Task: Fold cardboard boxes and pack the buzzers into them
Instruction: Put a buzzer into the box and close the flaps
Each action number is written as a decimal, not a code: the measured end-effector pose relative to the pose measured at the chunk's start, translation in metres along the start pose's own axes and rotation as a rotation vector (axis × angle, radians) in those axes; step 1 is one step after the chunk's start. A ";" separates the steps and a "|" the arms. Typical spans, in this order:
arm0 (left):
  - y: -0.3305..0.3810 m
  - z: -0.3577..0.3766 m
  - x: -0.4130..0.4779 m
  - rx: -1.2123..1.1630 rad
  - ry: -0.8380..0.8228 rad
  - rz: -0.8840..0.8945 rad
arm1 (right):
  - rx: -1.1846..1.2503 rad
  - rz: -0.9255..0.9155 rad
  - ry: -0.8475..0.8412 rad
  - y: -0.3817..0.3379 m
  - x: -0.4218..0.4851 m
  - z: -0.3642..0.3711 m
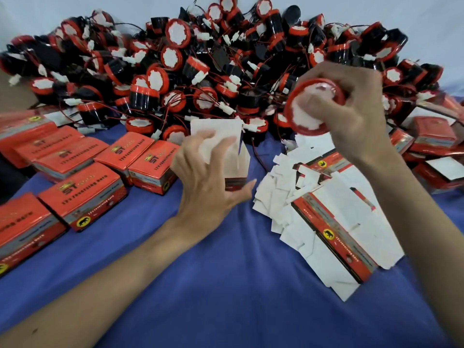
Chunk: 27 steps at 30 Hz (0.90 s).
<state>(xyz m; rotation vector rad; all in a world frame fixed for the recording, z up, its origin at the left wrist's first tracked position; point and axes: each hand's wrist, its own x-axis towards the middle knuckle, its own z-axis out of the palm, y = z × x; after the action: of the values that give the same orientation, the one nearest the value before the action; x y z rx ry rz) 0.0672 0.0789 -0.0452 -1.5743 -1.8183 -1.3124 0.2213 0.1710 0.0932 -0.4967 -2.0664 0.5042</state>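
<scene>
The blue counter (226,285) fills the bottom of the frame. At lower right lie flat blanks (334,229). At centre the left hand (208,182) grips an upright open box (236,159). At upper right the right hand (351,109) clasps a buzzer (301,121). Closed boxes (82,197) sit left, with the buzzer pile (200,59) across the top.

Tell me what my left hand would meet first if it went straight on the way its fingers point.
The upright white cardboard box that the left hand touches; behind it, probably the pile of red-and-black buzzers.
</scene>
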 end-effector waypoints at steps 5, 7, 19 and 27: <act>0.007 -0.004 -0.002 -0.124 -0.066 0.138 | -0.538 0.061 -0.199 -0.028 -0.019 0.026; 0.007 -0.004 -0.001 -0.216 -0.024 0.132 | -0.567 0.034 -0.293 -0.038 -0.029 0.039; 0.001 -0.006 -0.001 -0.667 0.037 0.188 | -0.205 0.081 -0.372 -0.045 -0.029 0.046; 0.006 -0.010 0.003 -0.739 0.131 0.118 | -0.009 0.193 -0.691 -0.029 -0.020 0.040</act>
<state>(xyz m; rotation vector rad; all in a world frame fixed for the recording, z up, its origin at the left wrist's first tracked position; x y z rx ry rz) 0.0694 0.0722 -0.0354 -1.8328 -1.1858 -2.1152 0.1921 0.1296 0.0752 -0.5852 -2.6890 0.8723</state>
